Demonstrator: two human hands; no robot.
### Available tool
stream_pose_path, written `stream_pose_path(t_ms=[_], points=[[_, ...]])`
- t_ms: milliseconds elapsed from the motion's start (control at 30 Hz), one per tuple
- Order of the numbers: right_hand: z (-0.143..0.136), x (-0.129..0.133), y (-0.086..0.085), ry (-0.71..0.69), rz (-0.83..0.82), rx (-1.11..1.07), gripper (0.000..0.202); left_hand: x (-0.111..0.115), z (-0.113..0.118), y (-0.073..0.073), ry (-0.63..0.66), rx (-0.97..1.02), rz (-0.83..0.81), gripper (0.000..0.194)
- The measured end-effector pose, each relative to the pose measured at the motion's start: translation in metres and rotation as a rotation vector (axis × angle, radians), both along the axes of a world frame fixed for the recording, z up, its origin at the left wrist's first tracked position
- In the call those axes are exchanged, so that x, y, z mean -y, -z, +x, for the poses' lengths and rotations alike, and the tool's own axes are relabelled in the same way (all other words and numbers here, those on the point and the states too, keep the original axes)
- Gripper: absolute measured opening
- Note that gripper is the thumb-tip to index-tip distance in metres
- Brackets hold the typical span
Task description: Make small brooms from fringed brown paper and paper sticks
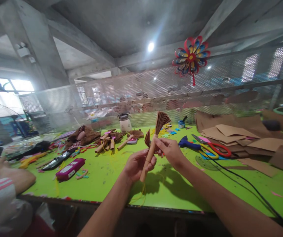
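Observation:
Above the green table (180,194) I hold a rolled brown paper tube (147,160), tilted, with a pleated paper fan (162,121) spreading from its upper end. A smaller pleated piece (147,138) sticks out to its left. My left hand (137,164) is closed round the lower part of the tube. Near the top, my right hand (168,149) pinches the tube where the pleats begin. Thin yellow string (143,191) hangs from the tube's bottom end. Several similar paper rolls (106,143) lie in a pile beyond my left hand.
To the right are a blue glue gun (189,143) with a black cord, red-handled scissors (219,149) and stacked brown paper (230,133). A purple box (70,169) lies left. A white jar (125,122) stands behind. Another person's arm (15,177) rests at the left edge.

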State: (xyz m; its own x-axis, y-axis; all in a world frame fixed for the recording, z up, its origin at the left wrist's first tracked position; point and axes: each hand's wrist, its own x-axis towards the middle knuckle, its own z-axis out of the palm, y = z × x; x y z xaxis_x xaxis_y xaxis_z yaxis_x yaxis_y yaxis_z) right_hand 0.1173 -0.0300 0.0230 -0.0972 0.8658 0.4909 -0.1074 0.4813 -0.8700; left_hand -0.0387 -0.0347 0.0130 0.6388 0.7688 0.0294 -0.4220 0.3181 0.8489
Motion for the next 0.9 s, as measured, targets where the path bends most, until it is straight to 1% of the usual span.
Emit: stream_pose_path(t_ms=[167, 333, 433, 633, 900], points=[[0.0009, -0.0010, -0.0008, -0.106, -0.065, -0.061, 0.035, 0.0006, 0.0006, -0.0003, 0.022, 0.011, 0.019, 0.027], [0.0010, -0.0037, 0.0020, -0.142, -0.097, -0.127, 0.031, -0.0007, 0.0006, 0.0021, 0.036, 0.014, 0.031, 0.028], [0.0001, -0.0036, 0.0022, -0.136, -0.117, -0.129, 0.031, -0.0007, 0.0012, 0.0031, 0.042, 0.015, 0.029, 0.028], [-0.0012, -0.0050, 0.0046, -0.074, -0.112, -0.107, 0.031, -0.0001, 0.0023, 0.0036, 0.032, 0.033, 0.054, 0.031], [-0.0006, -0.0074, 0.0072, -0.083, -0.091, -0.092, 0.031, -0.0007, 0.0026, 0.0039, 0.020, -0.005, 0.051, 0.031]])
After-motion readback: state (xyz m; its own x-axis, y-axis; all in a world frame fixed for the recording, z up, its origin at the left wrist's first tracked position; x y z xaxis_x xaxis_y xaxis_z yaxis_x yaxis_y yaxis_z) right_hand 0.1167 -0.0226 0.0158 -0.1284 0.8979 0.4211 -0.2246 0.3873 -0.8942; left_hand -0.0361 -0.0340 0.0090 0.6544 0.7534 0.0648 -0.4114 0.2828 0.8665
